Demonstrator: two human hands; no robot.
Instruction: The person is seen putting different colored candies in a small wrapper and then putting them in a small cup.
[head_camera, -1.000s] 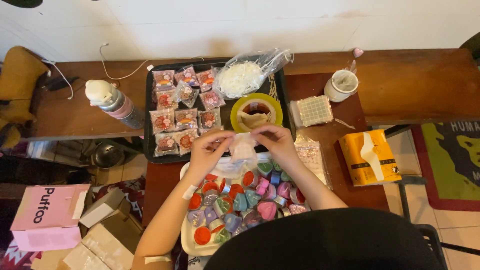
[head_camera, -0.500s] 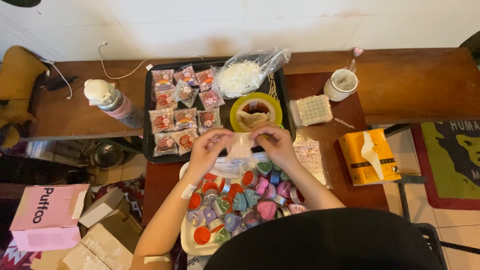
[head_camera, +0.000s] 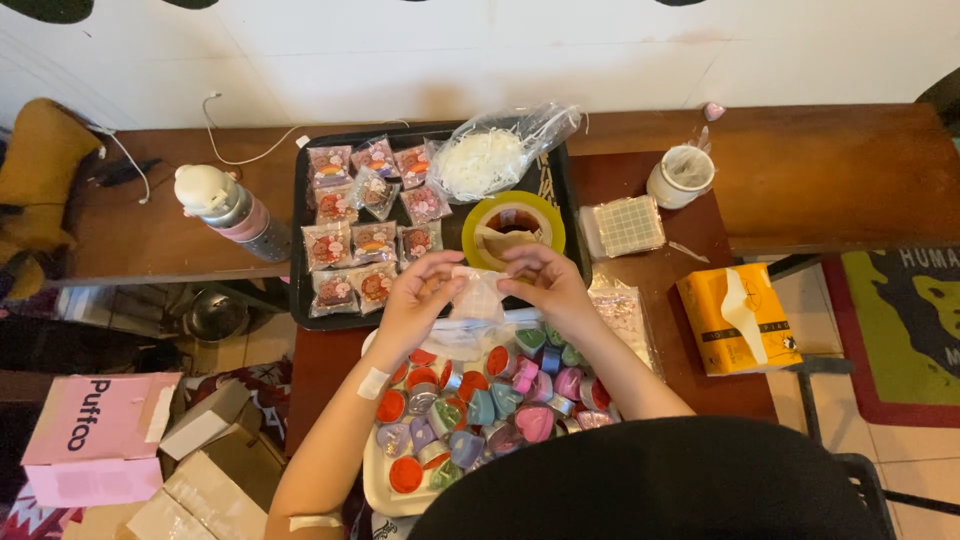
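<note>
My left hand (head_camera: 418, 296) and my right hand (head_camera: 540, 283) meet over the table's middle, both pinching a small clear plastic bag (head_camera: 478, 300) stretched between them. Just below the hands lies a white tray (head_camera: 378, 478) filled with several small heart-shaped and round tins in red, orange, pink, teal and purple (head_camera: 490, 405). Beyond the hands a black tray (head_camera: 297, 245) carries several small sealed packets (head_camera: 362, 225), a clear bag of white shredded filler (head_camera: 490, 158) and a yellow roll of tape (head_camera: 515, 223).
A bottle (head_camera: 228, 208) lies left of the black tray. At the right are a white cup (head_camera: 681, 175), a clear box (head_camera: 624, 226), a glittery packet (head_camera: 622, 310) and an orange tissue pack (head_camera: 735, 318). Pink and brown cardboard boxes (head_camera: 100, 437) sit on the floor at left.
Both hands stay together over the trays; the clear bag between them has been worked and pulled a little wider. Nothing else has moved.
</note>
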